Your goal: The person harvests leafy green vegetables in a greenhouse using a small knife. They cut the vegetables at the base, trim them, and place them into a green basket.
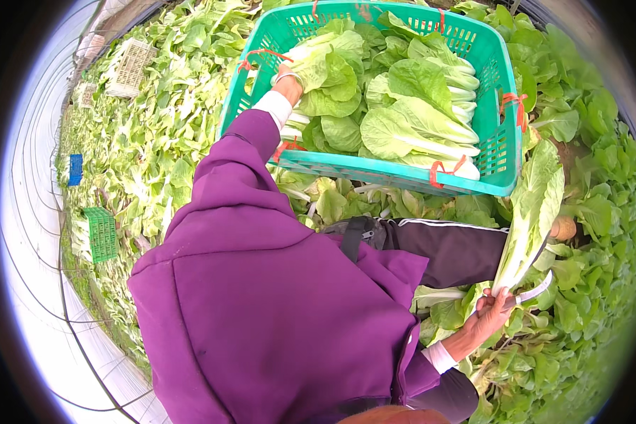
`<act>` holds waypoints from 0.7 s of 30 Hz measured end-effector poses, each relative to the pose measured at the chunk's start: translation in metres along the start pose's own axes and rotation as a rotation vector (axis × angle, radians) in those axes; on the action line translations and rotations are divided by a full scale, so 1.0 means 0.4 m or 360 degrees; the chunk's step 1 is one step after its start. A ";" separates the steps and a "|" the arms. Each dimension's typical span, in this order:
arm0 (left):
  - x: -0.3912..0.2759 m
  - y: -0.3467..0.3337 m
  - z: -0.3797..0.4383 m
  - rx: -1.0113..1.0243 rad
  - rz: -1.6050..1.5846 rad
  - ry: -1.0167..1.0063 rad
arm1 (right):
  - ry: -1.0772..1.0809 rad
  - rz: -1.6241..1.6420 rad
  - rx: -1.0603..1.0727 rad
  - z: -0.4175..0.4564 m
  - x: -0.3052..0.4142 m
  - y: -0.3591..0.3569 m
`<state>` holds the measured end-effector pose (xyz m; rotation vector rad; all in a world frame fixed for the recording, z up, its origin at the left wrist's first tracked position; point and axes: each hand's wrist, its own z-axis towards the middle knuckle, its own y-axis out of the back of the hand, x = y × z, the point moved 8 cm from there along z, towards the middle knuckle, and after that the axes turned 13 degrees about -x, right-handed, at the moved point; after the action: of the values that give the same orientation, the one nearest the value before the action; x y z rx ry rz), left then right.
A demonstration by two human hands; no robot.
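Observation:
A green plastic crate (344, 164) with slotted walls and red ties holds pale-stemmed heads of leafy cabbage (413, 127), laid in two rows with their leaves towards the middle. My left hand (288, 87) is inside its left end, closed around the base of a cabbage head (323, 58); its fingers are partly hidden. Low on the right, my right hand (492, 314) grips another long cabbage head (532, 206) by its white base, leaves pointing up past the crate's corner. In that same hand is a knife with a curved blade (535, 290).
Rooted leafy plants (604, 254) grow densely on the right. Cut greens (175, 132) cover the ground at left, where a smaller green crate (100, 233), a blue crate (75, 169) and a pale crate (132, 63) stand. Plastic greenhouse sheeting (37, 212) on hoops curves along the left.

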<state>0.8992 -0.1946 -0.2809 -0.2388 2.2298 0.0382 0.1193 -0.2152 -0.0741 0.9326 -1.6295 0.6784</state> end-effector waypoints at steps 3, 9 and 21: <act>-0.098 0.034 -0.421 -0.0090 0.0409 0.0154 | 0.0035 -0.0005 -0.0061 0.013 0.008 0.025; -0.221 0.023 -0.457 0.0396 0.1531 -0.2638 | -0.0029 0.0019 0.0033 0.002 -0.023 -0.011; 0.159 -0.124 -0.251 0.0495 0.2988 -0.3076 | -0.0122 0.0268 0.0003 -0.012 -0.056 0.020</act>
<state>0.7920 -0.2646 -0.2653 1.4267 -0.1002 0.5831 0.1176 -0.2018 -0.0942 0.8376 -1.7900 0.7667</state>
